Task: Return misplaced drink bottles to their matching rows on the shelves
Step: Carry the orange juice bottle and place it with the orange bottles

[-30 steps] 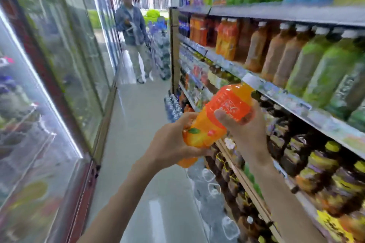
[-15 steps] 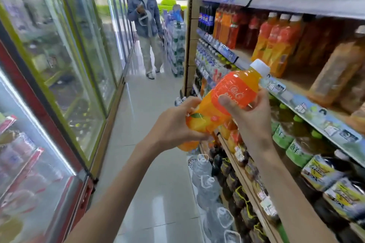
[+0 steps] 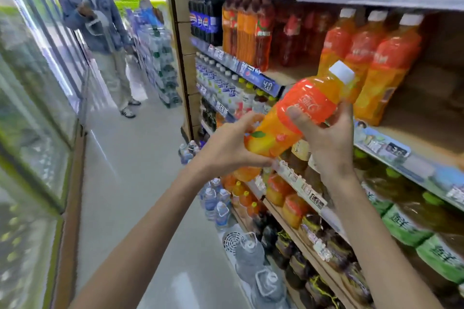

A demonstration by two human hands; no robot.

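I hold an orange juice bottle [image 3: 298, 113] with an orange label and white cap, tilted with the cap up and to the right. My left hand [image 3: 226, 145] grips its lower end and my right hand [image 3: 326, 138] wraps its middle from the right. Just behind the cap, a row of matching orange bottles [image 3: 371, 57] with white caps stands on the wooden shelf [image 3: 414, 133]. Bare shelf lies to the right of that row.
A person [image 3: 100, 40] stands down the aisle by stacked water packs [image 3: 160, 57]. Glass-door coolers [image 3: 37, 108] line the left side. Green-label tea bottles [image 3: 414, 221] fill the lower right shelf. Large water jugs [image 3: 253, 258] sit on the floor by the shelving.
I have moved along the aisle: tea bottles gave way to the row of matching orange bottles beside my hands. The bottle stays in both hands, now raised toward that row.
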